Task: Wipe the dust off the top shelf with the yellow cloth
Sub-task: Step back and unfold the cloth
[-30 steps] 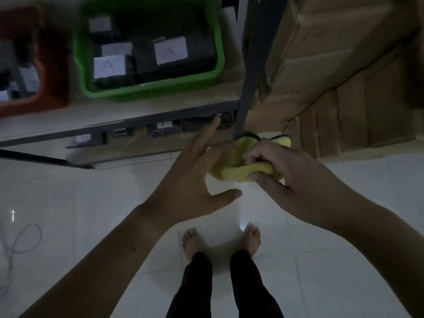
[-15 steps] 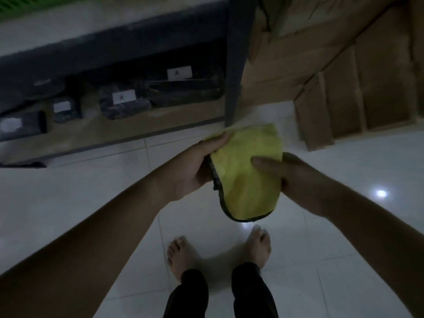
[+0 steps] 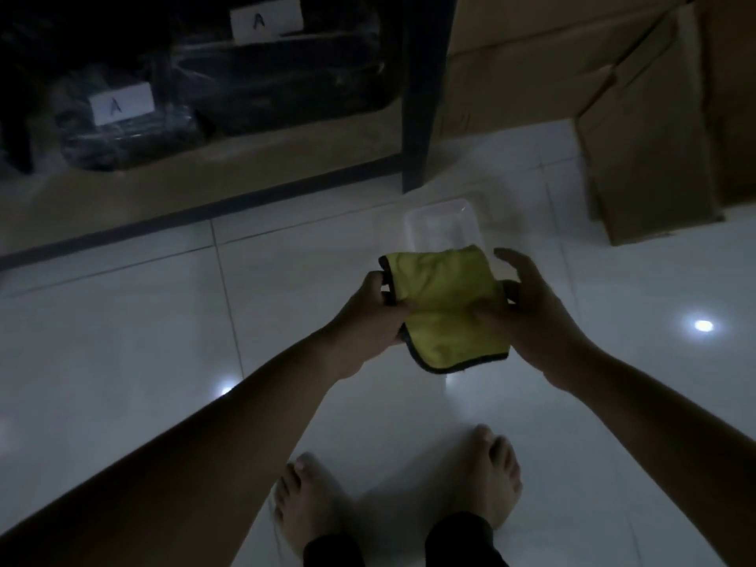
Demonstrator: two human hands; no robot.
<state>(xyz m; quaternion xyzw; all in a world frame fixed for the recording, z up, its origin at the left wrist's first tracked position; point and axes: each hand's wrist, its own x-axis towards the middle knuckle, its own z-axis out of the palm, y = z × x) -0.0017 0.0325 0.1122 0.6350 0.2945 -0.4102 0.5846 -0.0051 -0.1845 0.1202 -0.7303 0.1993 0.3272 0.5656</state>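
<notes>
Two-handed pinch on the yellow cloth point(image 3: 446, 308), left grip point(image 3: 368, 317) and right grip point(image 3: 532, 317) at opposite edges, low over the floor point(image 3: 122, 341), so probably lifting way up for the top shelf.

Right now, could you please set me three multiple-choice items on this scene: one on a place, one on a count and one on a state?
1. Where does the clear plastic container stand?
A. on the white tiled floor
B. on a chair
C. on a table

2. How many white paper labels marked A show?
A. one
B. two
C. four

3. How is the yellow cloth with dark edging held?
A. by one hand only
B. by both hands
C. by no hand

Answers:
1 A: it rests on the tiles just beyond the cloth.
2 B: one sits on each of the dark wrapped bundles.
3 B: the left hand and the right hand grip opposite edges.
</notes>
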